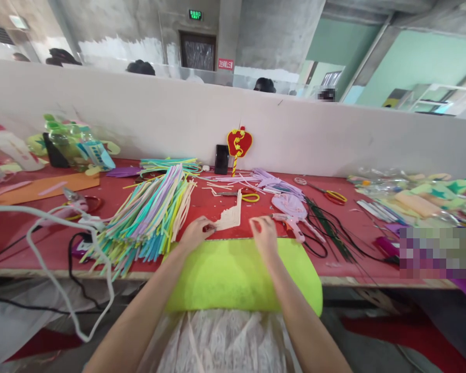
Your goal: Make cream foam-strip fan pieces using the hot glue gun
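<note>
In front of me lies a cream piece of pipe cleaners (230, 217) set side by side, with a jagged left edge and a strip standing up at its right. My left hand (196, 233) pinches its lower left corner between thumb and fingers. Just right of the piece, apart from it, my right hand (264, 232) is raised with its fingertips drawn together; whatever is between them is too small to make out. A pink glue gun (291, 224) lies beside my right hand. Behind the cream piece are scissors with yellow handles (250, 198).
A big heap of coloured pipe cleaners (147, 212) lies left. A yellow-green sheet (241, 274) hangs over the table's front edge. A red fan-shaped ornament (239, 142) and a phone (221, 159) stand at the partition. Dark stems (328, 228) and a white cable (68, 212) flank the workspace.
</note>
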Tool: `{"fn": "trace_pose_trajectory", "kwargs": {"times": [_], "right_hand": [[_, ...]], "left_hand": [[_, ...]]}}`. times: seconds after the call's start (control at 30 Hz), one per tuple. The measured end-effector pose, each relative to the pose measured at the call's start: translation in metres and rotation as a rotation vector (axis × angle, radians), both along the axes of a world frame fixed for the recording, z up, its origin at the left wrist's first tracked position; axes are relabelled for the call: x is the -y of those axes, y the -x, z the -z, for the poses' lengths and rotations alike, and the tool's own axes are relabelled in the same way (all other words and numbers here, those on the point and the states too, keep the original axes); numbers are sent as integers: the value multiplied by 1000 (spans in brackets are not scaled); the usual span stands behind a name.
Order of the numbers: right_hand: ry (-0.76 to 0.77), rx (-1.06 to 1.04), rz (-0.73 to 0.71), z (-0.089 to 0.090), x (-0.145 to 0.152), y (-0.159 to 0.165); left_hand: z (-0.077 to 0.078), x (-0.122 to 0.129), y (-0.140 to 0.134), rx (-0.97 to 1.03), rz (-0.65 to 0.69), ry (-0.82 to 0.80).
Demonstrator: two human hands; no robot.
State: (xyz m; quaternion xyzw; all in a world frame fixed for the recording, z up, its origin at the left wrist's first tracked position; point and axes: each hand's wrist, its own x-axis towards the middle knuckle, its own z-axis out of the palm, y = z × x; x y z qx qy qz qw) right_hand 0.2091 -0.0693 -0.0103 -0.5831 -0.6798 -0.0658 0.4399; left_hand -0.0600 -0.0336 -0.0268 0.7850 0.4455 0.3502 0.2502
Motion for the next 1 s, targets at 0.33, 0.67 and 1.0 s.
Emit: {"fn": "trace_pose_trajectory", "kwargs": {"times": [0.33,0.67,1.0], "right_hand": [[142,206,-272,19,12,57],[169,169,-270,17,12,57],[175,252,-264,6,19,61]], "left_hand": [[-1,0,-1,46,18,-2],[0,-1,1,47,24,-23],[-3,0,1,16,13,-55]]}}
